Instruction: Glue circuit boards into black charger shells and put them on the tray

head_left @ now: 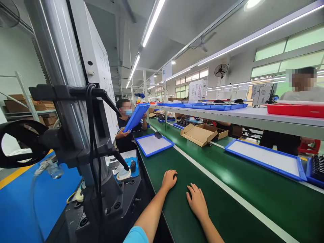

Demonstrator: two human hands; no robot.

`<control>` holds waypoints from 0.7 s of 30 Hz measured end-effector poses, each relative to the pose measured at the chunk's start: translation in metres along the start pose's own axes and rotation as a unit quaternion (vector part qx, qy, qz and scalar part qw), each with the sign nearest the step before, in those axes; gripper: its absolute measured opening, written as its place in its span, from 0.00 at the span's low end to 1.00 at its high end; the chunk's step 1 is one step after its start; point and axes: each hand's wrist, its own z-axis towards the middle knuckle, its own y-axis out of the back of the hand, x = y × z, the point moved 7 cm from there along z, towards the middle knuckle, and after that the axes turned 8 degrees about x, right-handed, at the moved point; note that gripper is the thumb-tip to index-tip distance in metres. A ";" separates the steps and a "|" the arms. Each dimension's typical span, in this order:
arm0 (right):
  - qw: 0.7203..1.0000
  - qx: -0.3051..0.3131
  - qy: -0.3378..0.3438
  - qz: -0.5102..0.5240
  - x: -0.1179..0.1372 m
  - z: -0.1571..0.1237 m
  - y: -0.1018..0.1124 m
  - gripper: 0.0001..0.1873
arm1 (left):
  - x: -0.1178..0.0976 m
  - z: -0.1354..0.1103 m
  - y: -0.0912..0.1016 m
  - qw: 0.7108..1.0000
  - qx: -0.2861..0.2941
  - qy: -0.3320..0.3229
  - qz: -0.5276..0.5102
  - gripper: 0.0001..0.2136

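Note:
My left hand (169, 180) rests near the edge of the green conveyor belt (215, 168), its fingers loosely bent with a gap by the thumb and nothing visible in it. To its right, my right hand (197, 201) lies on the belt with fingers stretched and slightly spread, holding nothing. Ahead of both hands is a blue-rimmed tray (154, 145) with a white lining. One small black part (158, 134) sits at that tray's far side.
Left of me stands a machine with a steel column (63, 60) and black handwheel (19, 143). Across the belt are an open cardboard box (198, 135) and another lined tray (265, 157). A co-worker holds a blue tray (137, 117). A shelf (240, 118) runs above the belt.

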 end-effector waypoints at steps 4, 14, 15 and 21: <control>1.000 -0.001 0.002 0.003 -0.001 0.001 0.000 0.26 | 0.000 0.001 0.000 1.000 -0.001 0.000 0.001 0.15; 1.000 0.005 0.003 0.016 -0.001 0.000 0.000 0.26 | -0.002 -0.001 0.002 1.000 0.002 0.005 0.003 0.15; 1.000 0.007 0.007 0.019 -0.001 0.000 0.000 0.26 | -0.002 -0.001 0.003 1.000 0.000 0.007 0.004 0.15; 0.999 0.005 0.004 0.037 0.002 -0.002 0.005 0.25 | -0.002 0.002 0.003 1.000 0.003 -0.009 0.013 0.14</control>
